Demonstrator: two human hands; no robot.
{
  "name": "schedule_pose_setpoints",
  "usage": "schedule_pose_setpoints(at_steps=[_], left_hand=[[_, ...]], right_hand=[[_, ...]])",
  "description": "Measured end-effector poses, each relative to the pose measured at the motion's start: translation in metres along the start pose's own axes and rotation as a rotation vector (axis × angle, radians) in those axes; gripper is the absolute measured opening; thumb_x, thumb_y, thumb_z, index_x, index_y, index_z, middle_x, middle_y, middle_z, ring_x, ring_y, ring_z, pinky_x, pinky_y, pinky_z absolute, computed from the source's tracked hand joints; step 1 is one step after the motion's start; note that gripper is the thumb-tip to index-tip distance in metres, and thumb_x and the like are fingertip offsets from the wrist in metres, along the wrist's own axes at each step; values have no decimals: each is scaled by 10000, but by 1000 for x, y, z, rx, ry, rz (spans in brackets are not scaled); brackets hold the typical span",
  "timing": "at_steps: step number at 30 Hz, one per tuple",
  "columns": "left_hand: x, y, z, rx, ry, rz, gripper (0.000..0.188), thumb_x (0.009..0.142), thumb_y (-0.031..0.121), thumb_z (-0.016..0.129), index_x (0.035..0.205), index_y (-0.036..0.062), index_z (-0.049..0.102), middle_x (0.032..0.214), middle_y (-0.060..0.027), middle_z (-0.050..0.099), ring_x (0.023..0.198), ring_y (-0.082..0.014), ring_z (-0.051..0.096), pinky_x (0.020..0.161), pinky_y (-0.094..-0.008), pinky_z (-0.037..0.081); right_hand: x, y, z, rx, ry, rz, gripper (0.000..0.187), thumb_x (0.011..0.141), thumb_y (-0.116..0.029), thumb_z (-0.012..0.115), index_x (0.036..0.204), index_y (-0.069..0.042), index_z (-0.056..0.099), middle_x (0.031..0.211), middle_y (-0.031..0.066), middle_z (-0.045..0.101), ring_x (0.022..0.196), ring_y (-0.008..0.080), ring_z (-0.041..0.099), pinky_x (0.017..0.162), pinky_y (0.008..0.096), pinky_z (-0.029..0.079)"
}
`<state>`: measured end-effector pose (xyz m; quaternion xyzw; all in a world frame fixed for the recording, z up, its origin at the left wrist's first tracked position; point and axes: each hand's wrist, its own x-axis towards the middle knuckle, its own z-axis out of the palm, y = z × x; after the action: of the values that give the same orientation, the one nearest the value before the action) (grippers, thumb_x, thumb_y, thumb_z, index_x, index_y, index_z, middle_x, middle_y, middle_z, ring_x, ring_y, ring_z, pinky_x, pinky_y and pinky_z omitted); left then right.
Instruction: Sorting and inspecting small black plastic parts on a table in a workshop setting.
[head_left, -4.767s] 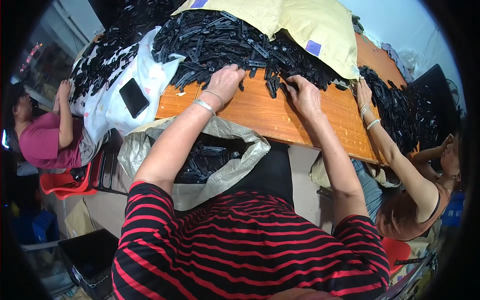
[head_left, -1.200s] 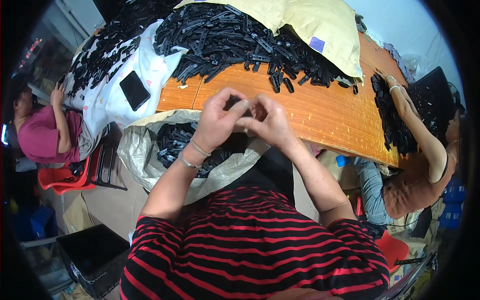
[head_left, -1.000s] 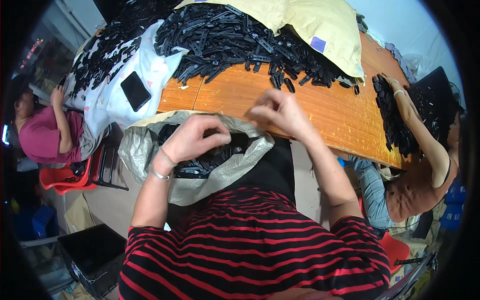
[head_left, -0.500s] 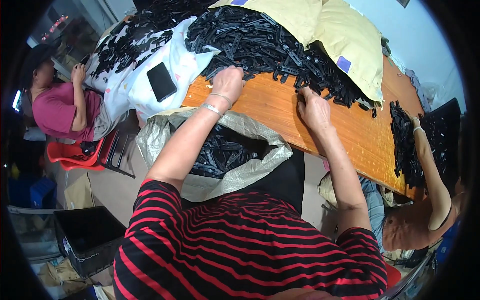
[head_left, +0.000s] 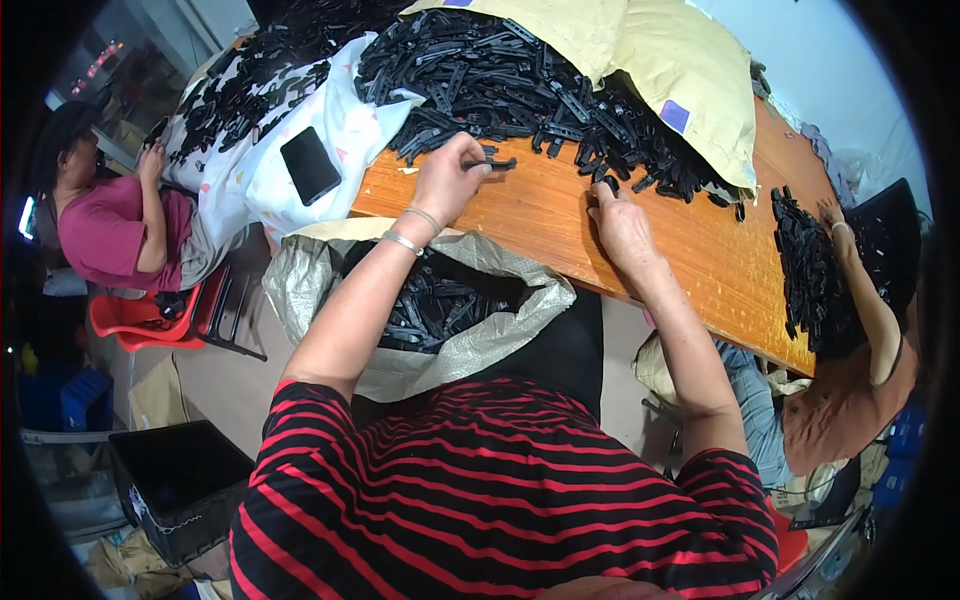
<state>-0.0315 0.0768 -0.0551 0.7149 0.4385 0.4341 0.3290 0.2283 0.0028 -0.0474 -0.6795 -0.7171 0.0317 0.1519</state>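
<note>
My left hand (head_left: 447,182), a bracelet and a band at its wrist, pinches a long, thin black plastic piece (head_left: 500,164) above the wooden table. To its right, my right hand (head_left: 626,228) has its fingers closed on a short dark end of another black plastic piece (head_left: 609,184), at the front edge of a big pile of such pieces (head_left: 480,75). Below my left forearm, an open woven sack (head_left: 530,335) stands against the table edge. More black pieces (head_left: 450,305) lie inside it.
Yellowish paper sacks (head_left: 685,80) lie over the pile's back. A black phone (head_left: 311,166) rests on white plastic sheeting (head_left: 250,195) at left. One person (head_left: 120,225) sits at left; another (head_left: 850,420) works at right beside a smaller pile (head_left: 797,260). A black crate (head_left: 180,480) stands lower left.
My left hand has drawn slightly away from the pile, and the black piece in its fingers now shows clearly. The right hand stays at the pile's edge. The whole view has shifted slightly.
</note>
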Motion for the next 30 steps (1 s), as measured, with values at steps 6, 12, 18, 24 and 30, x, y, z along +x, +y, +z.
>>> schedule_pose_setpoints(at_steps=[6,12,18,24,30], left_hand=[[-7,21,-11,-760,-75,-473,111,867,35,645,945,63,572,783,-19,640,687,-90,638,604,-195,526],[-10,21,1,-785,-68,-447,191,854,-8,637,1026,51,579,897,-32,639,786,-92,636,689,-202,537],[-16,30,17,-713,-50,-299,328,786,-97,641,1082,14,552,1017,-57,583,935,-114,588,835,-236,507],[-21,42,25,-642,-50,-223,346,765,-112,648,1077,-2,544,1019,-64,582,951,-122,577,861,-240,491],[-28,52,27,-720,12,-221,356,744,-119,651,1065,-10,543,1006,-75,592,947,-128,590,844,-235,497]], right_hand=[[-3,3,-13,66,-83,-87,281,812,-47,624,1091,-78,628,1050,216,576,917,407,595,814,440,494],[0,-8,-25,162,-55,-142,299,786,-1,629,1078,-63,647,1007,199,573,941,384,588,816,413,482],[6,-40,-37,450,272,-244,138,914,-57,564,1035,1,593,697,113,586,492,156,568,496,296,465],[5,-70,-40,546,262,-334,153,861,-36,625,1013,-19,619,737,121,591,577,209,591,544,312,475],[0,-78,-42,349,258,-378,172,813,-40,672,981,-31,642,834,134,580,738,308,601,658,365,492]])
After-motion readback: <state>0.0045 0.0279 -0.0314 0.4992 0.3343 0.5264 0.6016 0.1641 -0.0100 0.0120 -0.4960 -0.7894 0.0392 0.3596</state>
